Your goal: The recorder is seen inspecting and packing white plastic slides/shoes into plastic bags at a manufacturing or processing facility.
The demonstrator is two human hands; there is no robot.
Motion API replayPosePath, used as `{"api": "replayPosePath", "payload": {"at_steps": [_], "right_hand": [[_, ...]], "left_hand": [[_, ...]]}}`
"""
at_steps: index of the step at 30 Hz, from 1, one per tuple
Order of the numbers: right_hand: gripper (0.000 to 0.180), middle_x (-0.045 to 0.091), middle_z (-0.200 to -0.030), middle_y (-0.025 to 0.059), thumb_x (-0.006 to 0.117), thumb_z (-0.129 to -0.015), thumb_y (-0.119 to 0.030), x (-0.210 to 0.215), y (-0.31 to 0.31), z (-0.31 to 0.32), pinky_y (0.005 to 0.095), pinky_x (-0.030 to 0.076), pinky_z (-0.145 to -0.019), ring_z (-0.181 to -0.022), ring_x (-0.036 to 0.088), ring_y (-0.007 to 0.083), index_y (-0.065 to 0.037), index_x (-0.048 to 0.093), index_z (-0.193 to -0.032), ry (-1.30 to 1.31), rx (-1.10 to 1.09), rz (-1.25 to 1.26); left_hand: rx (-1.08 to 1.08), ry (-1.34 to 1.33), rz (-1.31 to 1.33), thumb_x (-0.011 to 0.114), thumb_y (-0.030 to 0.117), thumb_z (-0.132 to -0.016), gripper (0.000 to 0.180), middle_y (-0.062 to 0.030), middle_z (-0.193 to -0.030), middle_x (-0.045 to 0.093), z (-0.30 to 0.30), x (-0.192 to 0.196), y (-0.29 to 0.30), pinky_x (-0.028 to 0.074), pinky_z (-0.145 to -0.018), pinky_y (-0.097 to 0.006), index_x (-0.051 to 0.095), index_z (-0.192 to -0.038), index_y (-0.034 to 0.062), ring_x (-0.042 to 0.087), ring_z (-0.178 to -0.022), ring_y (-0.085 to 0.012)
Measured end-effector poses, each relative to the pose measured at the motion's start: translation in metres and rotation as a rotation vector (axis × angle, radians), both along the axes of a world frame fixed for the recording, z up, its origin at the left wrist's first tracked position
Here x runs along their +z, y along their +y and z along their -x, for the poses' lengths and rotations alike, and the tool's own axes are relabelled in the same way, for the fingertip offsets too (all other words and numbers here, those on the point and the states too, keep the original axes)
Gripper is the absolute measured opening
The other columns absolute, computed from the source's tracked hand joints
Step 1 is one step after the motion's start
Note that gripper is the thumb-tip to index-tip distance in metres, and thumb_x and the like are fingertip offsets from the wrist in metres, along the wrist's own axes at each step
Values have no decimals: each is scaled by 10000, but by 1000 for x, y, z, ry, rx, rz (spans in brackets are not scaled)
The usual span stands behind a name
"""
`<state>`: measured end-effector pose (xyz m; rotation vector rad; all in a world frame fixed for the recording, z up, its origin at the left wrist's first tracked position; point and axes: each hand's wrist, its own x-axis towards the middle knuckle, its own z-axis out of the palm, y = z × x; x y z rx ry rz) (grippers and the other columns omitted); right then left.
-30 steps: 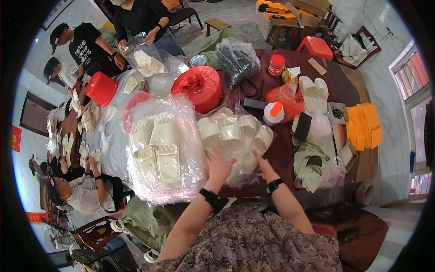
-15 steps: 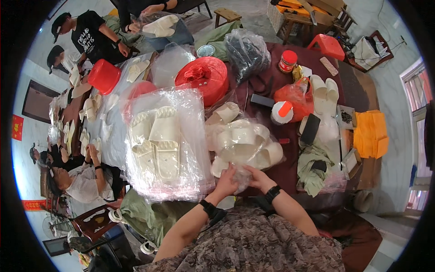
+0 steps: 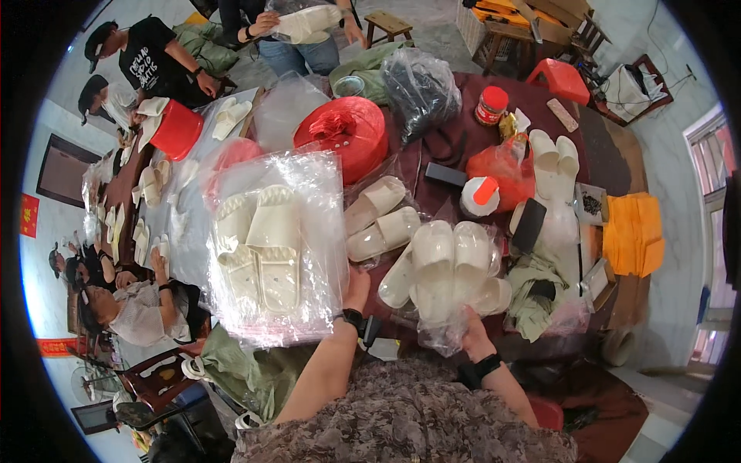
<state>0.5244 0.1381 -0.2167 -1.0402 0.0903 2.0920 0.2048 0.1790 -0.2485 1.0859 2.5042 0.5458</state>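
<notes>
A clear plastic bag holding a pair of cream slippers (image 3: 434, 270) lies before me, over other bagged slippers. My right hand (image 3: 474, 333) pinches the bag's near right corner. To the left, my left hand (image 3: 357, 290) is at the right edge of a stack of clear bags, its fingers partly hidden by the plastic. On top of that stack lies another pair of cream slippers (image 3: 278, 224), seen through the film. Two more cream slippers (image 3: 378, 204) in plastic lie just beyond, between the stack and the bag at my right hand.
Behind the stack sits a red round tub (image 3: 363, 147). A dark plastic bag (image 3: 421, 89), a red-lidded jar (image 3: 491, 105) and a white bottle (image 3: 480, 199) stand farther back. Orange packs (image 3: 633, 231) lie far right. Co-workers are along the left table; another person at the back handles slippers.
My left hand has left the bag and moved left to the stack. My right hand has shifted right and nearer; the bagged slippers there now lie straighter, with others spread around.
</notes>
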Motion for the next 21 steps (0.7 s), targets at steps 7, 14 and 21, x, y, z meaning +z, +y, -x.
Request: {"api": "replayPosePath", "payload": {"at_steps": [7,14,21], "right_hand": [[225,621,-911,48,593,-952,-306,10,-6,-9,379,547,-696,-813,625,219,-122,596,-1081,-34,67,175],[206,631,-977,54,608,-941,-253,28,-4,19,372,556,-718,-850,636,219,-120,590,-1097,-94,47,179],[295,656,-1086,88,564,-963,-262,-8,-16,-12,440,547,-812,-962,648,273,-62,587,-1180,-66,147,101]], "left_hand": [[-203,159,12,574,146,-897,658,-253,-1504,345,-22,-13,7,251,-1171,-456,300,-1475,-11,316,-1405,-389],[-587,-134,-114,626,181,-844,337,-193,-1081,629,5,-27,-56,439,-921,-459,629,-1167,85,567,-1039,-377],[-449,-454,-98,763,235,-738,541,-218,-1072,610,-50,0,-132,454,-909,-460,549,-1193,36,583,-1026,-384]]}}
